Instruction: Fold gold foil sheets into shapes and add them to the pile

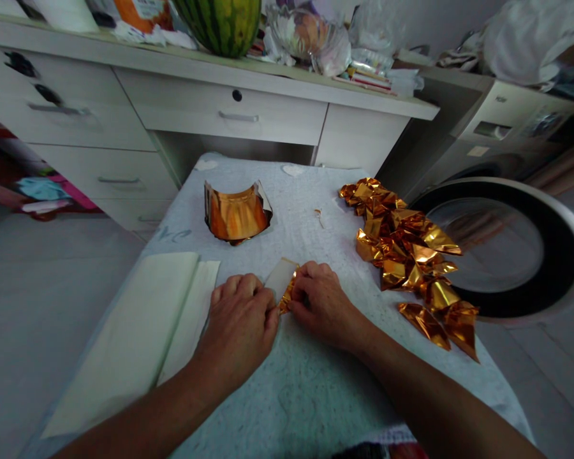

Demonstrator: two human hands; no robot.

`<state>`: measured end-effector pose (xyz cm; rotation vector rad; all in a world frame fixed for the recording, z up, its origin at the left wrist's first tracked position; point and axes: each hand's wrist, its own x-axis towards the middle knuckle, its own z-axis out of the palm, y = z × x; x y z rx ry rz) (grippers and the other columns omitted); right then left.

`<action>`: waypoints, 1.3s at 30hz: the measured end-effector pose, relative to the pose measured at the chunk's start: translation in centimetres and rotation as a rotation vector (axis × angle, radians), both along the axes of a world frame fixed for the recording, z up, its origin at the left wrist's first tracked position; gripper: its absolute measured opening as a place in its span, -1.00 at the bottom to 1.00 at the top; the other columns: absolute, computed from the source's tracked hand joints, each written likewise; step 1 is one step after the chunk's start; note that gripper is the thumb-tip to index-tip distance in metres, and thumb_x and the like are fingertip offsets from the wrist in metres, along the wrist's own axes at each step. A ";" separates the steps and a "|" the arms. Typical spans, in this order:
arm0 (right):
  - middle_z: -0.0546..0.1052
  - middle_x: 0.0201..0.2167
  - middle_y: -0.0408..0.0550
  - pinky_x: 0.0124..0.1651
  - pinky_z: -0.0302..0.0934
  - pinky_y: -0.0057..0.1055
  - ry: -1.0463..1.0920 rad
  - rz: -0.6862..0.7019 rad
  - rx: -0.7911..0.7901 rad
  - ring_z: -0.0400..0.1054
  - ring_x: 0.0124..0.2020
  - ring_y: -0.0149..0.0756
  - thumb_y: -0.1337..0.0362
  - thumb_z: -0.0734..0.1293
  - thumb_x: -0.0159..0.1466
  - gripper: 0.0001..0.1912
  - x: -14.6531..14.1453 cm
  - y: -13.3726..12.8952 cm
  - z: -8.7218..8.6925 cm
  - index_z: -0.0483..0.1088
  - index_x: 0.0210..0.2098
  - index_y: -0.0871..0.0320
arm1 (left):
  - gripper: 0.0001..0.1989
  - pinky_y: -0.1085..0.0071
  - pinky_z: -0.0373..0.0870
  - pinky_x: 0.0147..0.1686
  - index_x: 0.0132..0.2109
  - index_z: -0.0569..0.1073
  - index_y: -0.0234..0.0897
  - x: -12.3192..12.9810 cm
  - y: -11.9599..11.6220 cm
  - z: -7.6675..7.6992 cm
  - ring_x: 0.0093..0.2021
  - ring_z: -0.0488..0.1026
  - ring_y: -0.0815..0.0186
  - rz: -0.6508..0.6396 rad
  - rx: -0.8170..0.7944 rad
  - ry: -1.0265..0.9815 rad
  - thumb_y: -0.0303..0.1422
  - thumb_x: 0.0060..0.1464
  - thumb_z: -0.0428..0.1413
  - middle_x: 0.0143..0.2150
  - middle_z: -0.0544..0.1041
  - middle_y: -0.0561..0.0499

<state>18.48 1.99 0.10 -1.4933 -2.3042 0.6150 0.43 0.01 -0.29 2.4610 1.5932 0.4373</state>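
Observation:
A small piece of gold foil paper (pixel 287 294) with a pale, whitish panel (pixel 278 274) lies on the cloth-covered table between my hands. My right hand (pixel 321 301) pinches the foil at its right edge, thumb and fingers together. From the other side, my left hand (pixel 242 319) is closed with its thumb and curled fingers on the left edge of the same piece; its fingertips are partly hidden. To the right lies a heap of folded gold foil pieces (pixel 411 245). Beyond my left hand stands a curved stack of gold foil sheets (pixel 236 213).
Pale yellowish paper (pixel 124 331) lies folded along the table's left side. A tiny scrap (pixel 319 217) rests on the cloth (pixel 291 395). Behind are white drawers (pixel 229 115) and a counter with a watermelon (pixel 220 25); an open washer door (pixel 502 248) stands at right.

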 end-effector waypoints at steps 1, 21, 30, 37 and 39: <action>0.36 -0.24 -0.04 -0.11 0.04 -0.25 -0.002 -0.003 -0.002 0.17 -0.19 -0.23 0.40 0.33 0.17 -0.92 0.0 0.0 0.0 0.35 -0.45 0.17 | -0.89 0.08 0.23 -0.22 -0.37 0.44 -0.21 0.0 0.0 0.0 -0.14 0.28 0.03 0.006 -0.008 -0.012 -0.39 0.12 0.06 -0.26 0.39 -0.08; 0.36 -0.24 -0.05 -0.15 0.03 -0.26 -0.006 -0.045 0.030 0.17 -0.19 -0.19 0.31 0.31 0.19 -0.91 -0.2 -0.3 -0.2 0.34 -0.28 0.15 | -0.64 0.13 0.18 -0.10 -0.10 0.57 0.00 -0.7 0.7 0.1 -0.04 0.27 0.10 -0.069 -0.124 -0.191 -0.54 0.06 0.07 -0.11 0.42 0.02; 0.36 -0.19 -0.02 -0.11 0.08 -0.22 -0.014 -0.056 0.018 0.18 -0.14 -0.14 0.20 0.37 0.20 -0.78 -0.3 -0.4 0.0 0.35 -0.20 0.13 | -0.77 0.14 0.15 -0.13 -0.16 0.59 -0.01 -0.5 1.2 -0.5 -0.09 0.29 0.12 -0.033 -0.097 -0.164 -0.45 0.09 0.17 -0.16 0.46 0.03; 0.35 -0.07 0.03 -0.01 0.11 -0.16 0.029 -0.034 -0.044 0.18 -0.07 -0.12 0.36 0.36 0.20 -0.57 0.0 -0.2 0.3 0.28 0.06 0.09 | -0.77 0.15 0.15 -0.12 -0.20 0.61 0.02 -0.6 1.3 -0.6 -0.10 0.31 0.13 -0.043 -0.103 -0.167 -0.46 0.07 0.19 -0.20 0.47 0.04; 0.34 -0.04 0.04 0.03 0.10 -0.14 0.030 -0.020 -0.066 0.18 -0.06 -0.12 0.42 0.34 0.20 -0.48 0.0 -0.2 0.5 0.24 0.13 0.09 | -0.77 0.15 0.14 -0.12 -0.20 0.61 0.02 -0.6 1.3 -0.5 -0.10 0.31 0.13 -0.044 -0.103 -0.169 -0.46 0.07 0.19 -0.21 0.47 0.04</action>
